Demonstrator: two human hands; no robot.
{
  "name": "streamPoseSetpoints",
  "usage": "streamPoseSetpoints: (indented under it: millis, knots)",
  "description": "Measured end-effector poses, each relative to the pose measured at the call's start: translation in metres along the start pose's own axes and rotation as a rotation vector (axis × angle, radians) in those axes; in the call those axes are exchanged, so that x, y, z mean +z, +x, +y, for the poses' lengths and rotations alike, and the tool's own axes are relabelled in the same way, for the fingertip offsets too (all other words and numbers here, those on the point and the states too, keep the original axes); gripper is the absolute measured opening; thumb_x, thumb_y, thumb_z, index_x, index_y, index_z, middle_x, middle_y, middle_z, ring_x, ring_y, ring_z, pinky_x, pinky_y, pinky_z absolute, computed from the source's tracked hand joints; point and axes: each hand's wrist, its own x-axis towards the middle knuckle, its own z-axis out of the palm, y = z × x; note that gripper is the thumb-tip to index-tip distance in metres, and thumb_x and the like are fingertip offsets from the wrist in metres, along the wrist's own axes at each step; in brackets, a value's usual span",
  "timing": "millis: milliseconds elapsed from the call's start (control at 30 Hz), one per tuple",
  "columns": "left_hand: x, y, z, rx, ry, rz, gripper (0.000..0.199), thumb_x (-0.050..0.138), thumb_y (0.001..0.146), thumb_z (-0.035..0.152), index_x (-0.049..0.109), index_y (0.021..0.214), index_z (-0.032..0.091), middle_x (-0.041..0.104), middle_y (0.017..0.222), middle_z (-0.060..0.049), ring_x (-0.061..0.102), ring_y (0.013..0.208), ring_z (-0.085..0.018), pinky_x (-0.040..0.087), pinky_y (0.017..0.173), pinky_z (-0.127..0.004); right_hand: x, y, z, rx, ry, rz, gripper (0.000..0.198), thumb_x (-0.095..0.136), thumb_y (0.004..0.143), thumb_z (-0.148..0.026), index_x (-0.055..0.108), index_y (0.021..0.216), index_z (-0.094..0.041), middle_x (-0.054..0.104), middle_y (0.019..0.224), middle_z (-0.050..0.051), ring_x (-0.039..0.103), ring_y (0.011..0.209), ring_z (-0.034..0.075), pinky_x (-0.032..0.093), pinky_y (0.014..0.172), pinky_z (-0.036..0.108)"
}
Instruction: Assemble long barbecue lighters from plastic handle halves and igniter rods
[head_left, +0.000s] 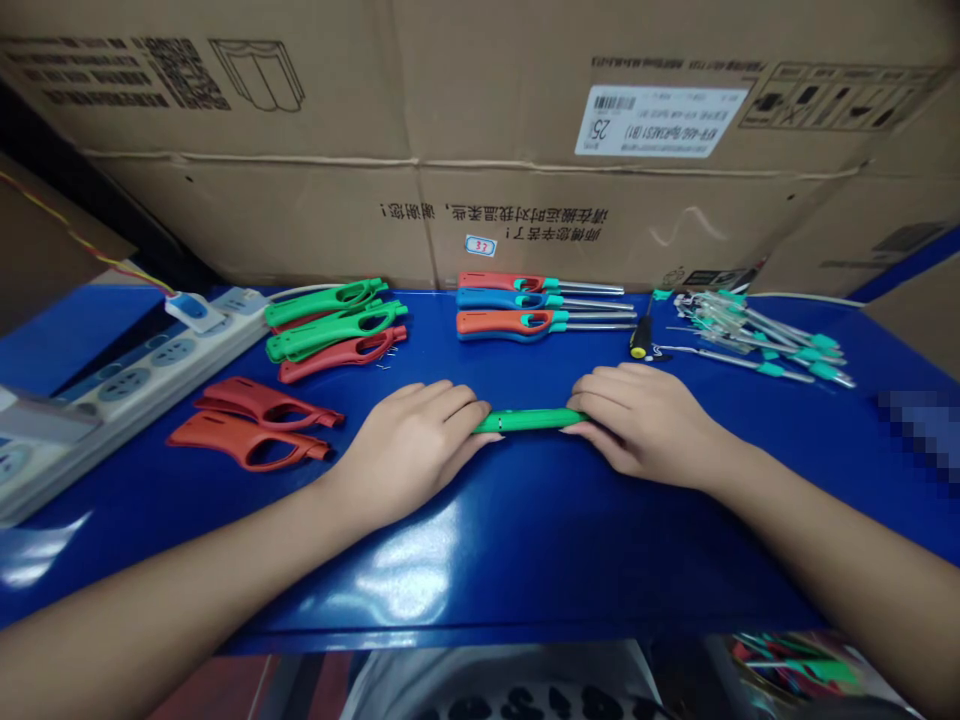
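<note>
Both my hands grip one green lighter casing above the middle of the blue table. My left hand is closed round its left end, and my right hand pinches the right end. The fingers cover both ends, so only the middle stretch shows. To the left of my left hand lie a dark red casing and an orange casing. Several green casings and red casings are stacked behind them, with small metal bits alongside.
Several long-nosed lighters lie at the back middle. A screwdriver and a heap of metal lighter tubes with teal parts lie at the back right. A power strip runs along the left. A large cardboard box stands behind.
</note>
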Motion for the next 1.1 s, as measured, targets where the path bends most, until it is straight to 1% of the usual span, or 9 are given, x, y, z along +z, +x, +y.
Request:
streamPoseSetpoints:
  millis: [100, 233, 300, 500, 700, 800, 900, 1000, 1100]
  knots:
    - [0.0, 0.001, -0.002, 0.036, -0.004, 0.04, 0.03, 0.048, 0.104, 0.037, 0.067, 0.106, 0.014, 0.07, 0.09, -0.005, 0.064, 0.081, -0.021, 0.044, 0.068, -0.033, -0.002, 0.001, 0.001, 0.026, 0.017, 0.031, 0.025, 0.054, 0.099, -0.033, 0.069, 0.091, -0.014, 0.069, 0.088, 0.007, 0.055, 0.076, 0.02, 0.034, 0.067, 0.034]
    - [0.001, 0.002, -0.001, 0.048, 0.015, 0.052, 0.029, 0.048, 0.104, 0.035, 0.068, 0.105, 0.014, 0.07, 0.087, -0.004, 0.064, 0.079, -0.021, 0.042, 0.065, -0.034, -0.003, 0.004, 0.0, 0.05, 0.06, 0.035, 0.021, 0.057, 0.098, -0.033, 0.069, 0.102, -0.016, 0.071, 0.099, 0.007, 0.059, 0.084, 0.02, 0.037, 0.071, 0.034]
    - [0.001, 0.002, -0.001, 0.05, 0.001, 0.061, 0.03, 0.05, 0.103, 0.036, 0.069, 0.104, 0.014, 0.07, 0.087, -0.004, 0.064, 0.078, -0.02, 0.042, 0.066, -0.034, -0.004, 0.004, -0.002, 0.043, 0.077, 0.05, 0.021, 0.056, 0.099, -0.033, 0.068, 0.103, -0.015, 0.071, 0.099, 0.008, 0.06, 0.085, 0.02, 0.037, 0.073, 0.034]
    - [-0.003, 0.003, -0.009, -0.04, -0.266, 0.094, 0.03, 0.06, 0.098, 0.043, 0.071, 0.105, 0.015, 0.073, 0.092, -0.005, 0.064, 0.082, -0.018, 0.048, 0.077, -0.029, -0.006, 0.002, 0.001, 0.084, 0.046, 0.094, 0.022, 0.05, 0.101, -0.029, 0.065, 0.097, -0.014, 0.07, 0.091, 0.009, 0.064, 0.084, 0.021, 0.04, 0.073, 0.034]
    - [-0.004, 0.005, -0.016, -0.081, -0.308, 0.11, 0.028, 0.056, 0.101, 0.038, 0.069, 0.1, 0.013, 0.071, 0.09, -0.007, 0.062, 0.082, -0.019, 0.047, 0.078, -0.031, -0.007, -0.001, 0.011, 0.122, 0.052, 0.102, 0.021, 0.052, 0.101, -0.031, 0.065, 0.098, -0.015, 0.072, 0.096, 0.009, 0.066, 0.088, 0.022, 0.042, 0.077, 0.035]
    - [-0.005, 0.006, -0.01, -0.243, -0.474, 0.066, 0.032, 0.053, 0.101, 0.039, 0.069, 0.09, 0.014, 0.069, 0.084, -0.005, 0.061, 0.075, -0.017, 0.045, 0.07, -0.028, -0.004, 0.0, 0.011, 0.113, 0.044, 0.089, 0.024, 0.054, 0.1, -0.032, 0.064, 0.114, -0.015, 0.072, 0.11, 0.012, 0.066, 0.098, 0.024, 0.043, 0.082, 0.037]
    - [-0.005, 0.01, -0.004, -0.562, -0.844, -0.062, 0.043, 0.052, 0.099, 0.047, 0.068, 0.076, 0.015, 0.065, 0.069, -0.002, 0.057, 0.061, -0.013, 0.042, 0.058, -0.024, -0.002, 0.003, 0.006, 0.053, 0.012, 0.172, 0.04, 0.063, 0.096, -0.037, 0.059, 0.129, -0.016, 0.069, 0.122, 0.014, 0.063, 0.11, 0.026, 0.043, 0.09, 0.041]
    - [-0.004, 0.015, 0.0, -0.84, -1.25, -0.207, 0.048, 0.057, 0.094, 0.054, 0.065, 0.068, 0.014, 0.061, 0.059, 0.0, 0.05, 0.048, -0.009, 0.039, 0.047, -0.021, -0.003, 0.006, -0.003, -0.049, -0.003, 0.28, 0.029, 0.068, 0.093, -0.03, 0.062, 0.12, -0.02, 0.075, 0.11, 0.008, 0.065, 0.103, 0.022, 0.044, 0.092, 0.039]
    - [-0.004, 0.019, 0.005, -0.984, -1.503, -0.293, 0.048, 0.064, 0.089, 0.055, 0.064, 0.064, 0.013, 0.059, 0.057, 0.0, 0.045, 0.044, -0.007, 0.034, 0.041, -0.018, -0.004, 0.007, -0.008, -0.071, -0.036, 0.307, 0.018, 0.067, 0.093, -0.023, 0.065, 0.111, -0.021, 0.077, 0.1, 0.004, 0.067, 0.096, 0.019, 0.045, 0.089, 0.037]
